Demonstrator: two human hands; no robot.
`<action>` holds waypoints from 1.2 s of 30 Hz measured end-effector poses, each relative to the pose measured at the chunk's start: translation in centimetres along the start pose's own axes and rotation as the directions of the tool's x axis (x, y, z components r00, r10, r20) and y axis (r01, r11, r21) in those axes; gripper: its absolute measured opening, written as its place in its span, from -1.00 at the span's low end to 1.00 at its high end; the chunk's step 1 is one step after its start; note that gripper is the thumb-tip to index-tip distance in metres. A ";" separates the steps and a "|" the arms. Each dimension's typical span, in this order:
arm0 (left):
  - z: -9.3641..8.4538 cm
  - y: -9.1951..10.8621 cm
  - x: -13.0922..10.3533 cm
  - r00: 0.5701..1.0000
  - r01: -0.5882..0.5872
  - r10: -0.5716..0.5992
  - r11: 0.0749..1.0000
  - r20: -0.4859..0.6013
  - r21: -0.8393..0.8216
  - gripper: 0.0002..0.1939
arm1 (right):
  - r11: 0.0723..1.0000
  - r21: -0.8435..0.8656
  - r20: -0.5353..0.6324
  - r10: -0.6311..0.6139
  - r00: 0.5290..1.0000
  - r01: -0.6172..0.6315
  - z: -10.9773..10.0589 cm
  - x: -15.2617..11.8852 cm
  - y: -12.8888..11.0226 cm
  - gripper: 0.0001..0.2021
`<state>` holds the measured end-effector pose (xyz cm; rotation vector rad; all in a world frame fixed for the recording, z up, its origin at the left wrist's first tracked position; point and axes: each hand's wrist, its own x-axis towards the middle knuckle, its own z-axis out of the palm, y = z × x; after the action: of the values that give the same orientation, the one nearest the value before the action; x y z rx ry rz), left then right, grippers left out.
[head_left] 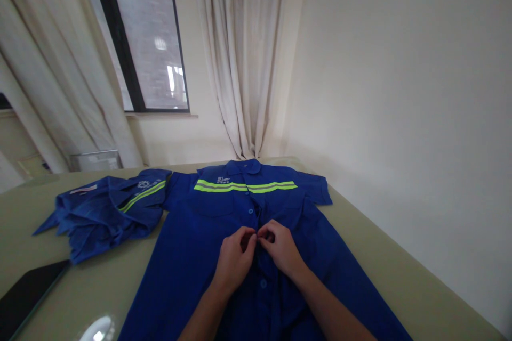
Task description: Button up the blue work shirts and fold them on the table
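Observation:
A blue short-sleeved work shirt (pixel 200 229) with a yellow-green reflective stripe across the chest lies spread on the table, collar at the far end. Buttons run down its front; one shows above the hands and another below them. At the front placket, my left hand (pixel 236 256) pinches the fabric edge between thumb and fingers. Close against it, my right hand (pixel 282 248) pinches the placket from the other side. The fingertips nearly meet, and whatever button lies between them is hidden.
A second blue garment (pixel 116 208) with a similar stripe lies crumpled at the left of the table (pixel 384 245). A dark flat object (pixel 30 298) is at the lower left. A wall (pixel 416 106) borders the right side; curtains (pixel 244 53) and a window (pixel 144 26) stand behind.

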<state>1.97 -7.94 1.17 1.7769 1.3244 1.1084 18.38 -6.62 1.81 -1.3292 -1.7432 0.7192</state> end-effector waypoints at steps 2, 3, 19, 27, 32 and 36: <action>0.0 0.0 0.1 1.000 0.029 -0.029 0.999 0.005 -0.028 -0.80 | 0.998 -0.053 0.001 -0.017 1.000 0.017 0.1 -0.1 -0.1 -0.84; 0.1 -0.1 0.2 0.999 0.043 -0.043 0.999 0.000 -0.026 -0.80 | 0.997 -0.072 0.001 -0.022 1.000 0.022 0.1 -0.1 -0.2 -0.84; -0.4 0.6 -0.6 0.980 -0.201 0.171 0.827 0.106 0.525 -0.75 | 0.908 0.309 0.140 0.250 0.958 -0.282 0.0 0.7 1.7 -0.82; -0.3 0.6 -0.3 0.985 -0.173 0.143 0.730 0.099 0.661 -0.68 | 1.000 0.004 0.074 -0.015 0.997 0.015 -0.4 0.2 1.0 -0.56; 0.0 -0.4 -0.2 0.979 -0.160 0.202 0.651 0.034 0.742 -0.57 | 0.947 -0.322 0.008 0.015 1.000 -0.012 -0.8 -0.2 0.3 -0.56; 1.2 -0.5 -1.1 0.991 -0.137 0.080 0.587 0.111 0.798 -0.45 | 0.902 -0.419 -0.032 0.095 0.995 -0.100 -0.7 0.0 -1.4 -0.67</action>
<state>2.67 -8.90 -0.08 2.5368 1.8795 0.4706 18.27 -7.08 3.28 -1.7154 -1.9031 0.3951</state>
